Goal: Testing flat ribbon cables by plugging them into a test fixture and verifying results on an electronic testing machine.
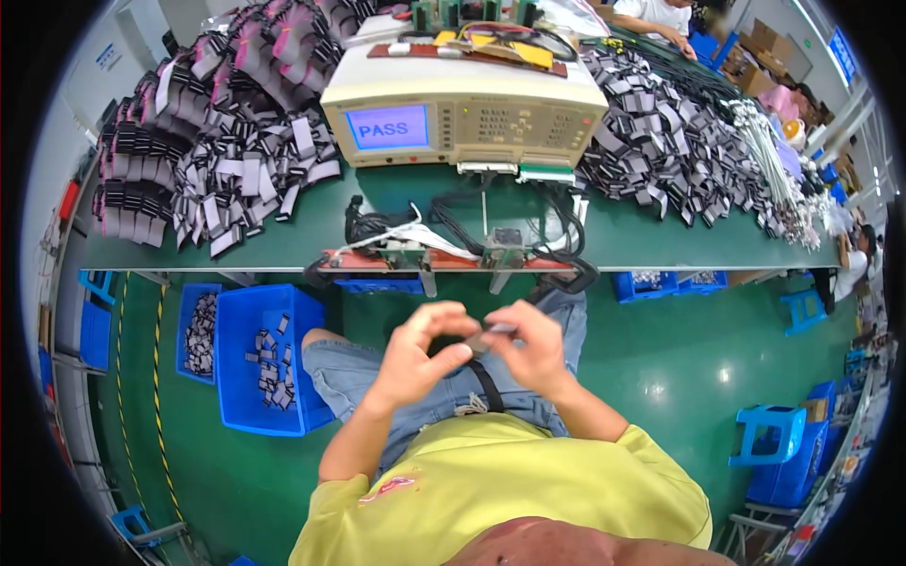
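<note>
Above my lap, in front of the bench edge, both hands meet at a small grey piece, which looks like a short ribbon cable (500, 328). My right hand (536, 351) pinches it between thumb and fingers. Curled round its other end is my left hand (423, 351), thumb and fingertips against it. Fingers hide much of the piece. Just beyond stands a test fixture (505, 247) with green boards and black and white leads on a red strip. Behind it, a beige bench tester (462, 118) has its screen lit.
Short ribbon cables lie heaped left (241, 174) and right (661, 141) of the tester on the green bench (396, 189). A blue bin (236, 396) beside my left leg holds more. Blue stools (766, 432) stand at right. Another person (661, 19) works across the bench.
</note>
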Motion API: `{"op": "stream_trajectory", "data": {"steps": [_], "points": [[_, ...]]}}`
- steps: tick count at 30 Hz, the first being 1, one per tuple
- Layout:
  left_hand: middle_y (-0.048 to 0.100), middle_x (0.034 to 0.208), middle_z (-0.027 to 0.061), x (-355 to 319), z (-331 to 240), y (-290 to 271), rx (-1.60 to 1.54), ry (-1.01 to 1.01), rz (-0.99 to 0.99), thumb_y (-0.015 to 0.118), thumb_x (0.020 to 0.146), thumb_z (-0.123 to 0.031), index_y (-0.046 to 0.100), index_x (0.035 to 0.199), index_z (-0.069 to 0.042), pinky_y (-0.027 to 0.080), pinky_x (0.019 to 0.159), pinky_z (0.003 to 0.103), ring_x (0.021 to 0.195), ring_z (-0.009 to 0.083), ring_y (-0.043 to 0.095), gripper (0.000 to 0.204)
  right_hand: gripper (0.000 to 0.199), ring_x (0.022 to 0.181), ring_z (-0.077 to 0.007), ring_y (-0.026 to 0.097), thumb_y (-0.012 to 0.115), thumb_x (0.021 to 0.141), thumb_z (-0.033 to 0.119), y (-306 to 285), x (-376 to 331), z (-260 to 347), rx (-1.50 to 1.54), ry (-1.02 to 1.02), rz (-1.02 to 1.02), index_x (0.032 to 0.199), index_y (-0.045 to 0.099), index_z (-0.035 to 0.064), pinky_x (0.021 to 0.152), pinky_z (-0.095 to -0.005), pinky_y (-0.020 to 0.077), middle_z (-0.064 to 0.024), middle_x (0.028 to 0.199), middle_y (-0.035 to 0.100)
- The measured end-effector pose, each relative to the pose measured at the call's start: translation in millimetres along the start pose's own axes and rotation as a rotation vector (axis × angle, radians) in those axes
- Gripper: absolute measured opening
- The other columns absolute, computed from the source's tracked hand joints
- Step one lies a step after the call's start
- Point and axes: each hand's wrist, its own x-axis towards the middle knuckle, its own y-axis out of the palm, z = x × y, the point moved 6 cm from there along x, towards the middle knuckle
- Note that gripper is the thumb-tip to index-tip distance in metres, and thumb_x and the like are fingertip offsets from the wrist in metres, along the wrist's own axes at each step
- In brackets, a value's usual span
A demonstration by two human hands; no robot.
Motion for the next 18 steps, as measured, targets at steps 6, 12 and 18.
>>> {"op": "stream_trajectory", "data": {"steps": [6, 12, 18], "points": [[0.069, 0.116, 0.0076, 15, 45, -4, -0.278, -0.135, 0.142, 0.071, 0.098, -0.004, 0.058, 0.137, 0.001, 0.054, 0.094, 0.031, 0.103, 0.0144, 0.066, 0.041, 0.022, 0.080, -0.0184, 0.067, 0.066, 0.104, 0.016, 10, -30, -78, 1.056, 0.524, -0.145, 0.115, 0.050, 0.0049, 0.070, -0.0378, 0.0638, -0.0116, 0.105, 0.064], [0.067, 0.106, 0.0055, 21, 56, 3, -0.269, -0.117, 0.074, 0.073, 0.094, 0.000, 0.064, 0.116, 0.002, 0.051, 0.084, 0.028, 0.092, 0.0125, 0.063, 0.024, 0.022, 0.089, -0.0192, 0.070, 0.068, 0.103, 0.015, 19, -48, -84, 1.063, 0.596, -0.083, 0.113, 0.052, 0.0038, 0.078, -0.0410, 0.0659, -0.0114, 0.107, 0.066], [0.066, 0.092, -0.0020, 27, 56, 5, -0.168, -0.145, 0.053, 0.078, 0.091, -0.002, 0.068, 0.104, 0.000, 0.046, 0.069, 0.021, 0.080, 0.0038, 0.058, 0.016, 0.022, 0.086, -0.0140, 0.068, 0.073, 0.098, 0.007, 5, -33, -78, 0.849, 0.483, 0.066, 0.115, 0.059, 0.0033, 0.077, -0.0271, 0.0574, -0.0070, 0.103, 0.067]]}}
